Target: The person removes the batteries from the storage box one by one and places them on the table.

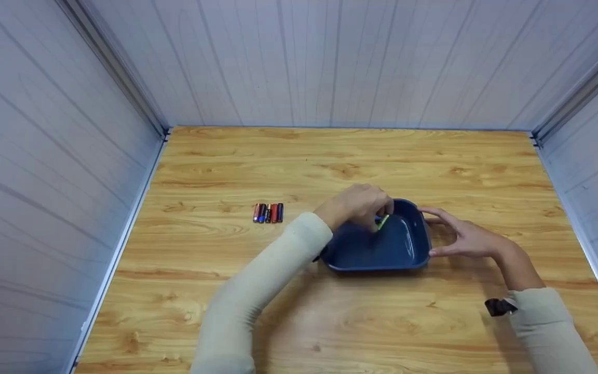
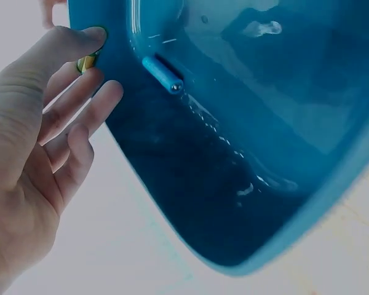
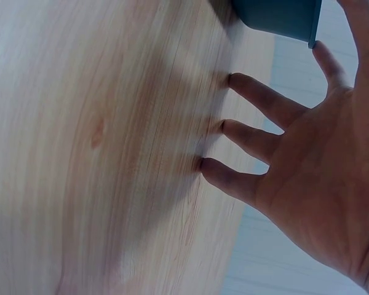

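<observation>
My left hand (image 1: 362,203) reaches over the dark blue plastic tub (image 1: 377,257) and pinches a green-and-yellow battery (image 2: 88,62) between thumb and fingertips. The other fingers are loosely bent in the left wrist view. A light blue battery (image 2: 163,75) lies on its side inside the tub, against the foot of the wall. At the tub's right end, my right hand (image 1: 467,239) is spread wide, with thumb and index finger at the rim. In the right wrist view its other fingertips (image 3: 212,165) rest on the tabletop.
Several batteries (image 1: 268,213), red, blue and dark, lie side by side in a row left of the tub on the wood-grain table (image 1: 216,176). Pale panels (image 1: 309,62) wall the table at the back and both sides. A black strap (image 1: 500,307) shows by the right sleeve.
</observation>
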A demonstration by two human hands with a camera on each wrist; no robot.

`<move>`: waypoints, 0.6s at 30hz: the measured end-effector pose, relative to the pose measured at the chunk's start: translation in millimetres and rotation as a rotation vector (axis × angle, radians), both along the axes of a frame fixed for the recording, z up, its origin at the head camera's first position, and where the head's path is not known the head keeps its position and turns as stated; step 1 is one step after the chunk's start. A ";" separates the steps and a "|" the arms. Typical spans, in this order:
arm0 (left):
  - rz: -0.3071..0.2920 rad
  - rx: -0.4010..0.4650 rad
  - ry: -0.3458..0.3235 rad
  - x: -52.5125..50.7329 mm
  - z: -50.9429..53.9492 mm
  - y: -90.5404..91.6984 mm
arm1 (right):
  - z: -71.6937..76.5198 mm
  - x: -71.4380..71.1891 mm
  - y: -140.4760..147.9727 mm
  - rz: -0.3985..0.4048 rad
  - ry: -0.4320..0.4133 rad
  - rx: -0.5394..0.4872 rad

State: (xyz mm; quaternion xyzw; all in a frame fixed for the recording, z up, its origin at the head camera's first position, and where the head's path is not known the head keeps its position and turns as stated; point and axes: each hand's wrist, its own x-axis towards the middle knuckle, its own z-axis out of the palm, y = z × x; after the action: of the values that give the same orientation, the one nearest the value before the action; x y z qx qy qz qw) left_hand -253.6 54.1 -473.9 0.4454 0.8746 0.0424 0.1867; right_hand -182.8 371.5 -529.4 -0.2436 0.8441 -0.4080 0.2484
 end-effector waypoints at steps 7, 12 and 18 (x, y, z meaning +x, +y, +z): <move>0.034 0.015 0.013 0.5 3.1 -29.1 | -0.3 0.0 -0.7 -0.009 -0.014 0.005; 0.071 0.047 0.003 -2.4 5.7 -52.4 | -0.7 -1.4 -1.8 -0.004 -0.012 0.000; 0.092 0.080 0.041 -5.9 12.3 -82.2 | -3.3 -1.9 -3.3 -0.002 0.016 0.002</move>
State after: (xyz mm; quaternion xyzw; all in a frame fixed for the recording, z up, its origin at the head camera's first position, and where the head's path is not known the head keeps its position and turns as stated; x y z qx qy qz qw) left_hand -259.5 -28.1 -461.6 0.4127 0.8954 0.0770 0.1487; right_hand -184.7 368.3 -532.7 -0.2461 0.8466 -0.4055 0.2415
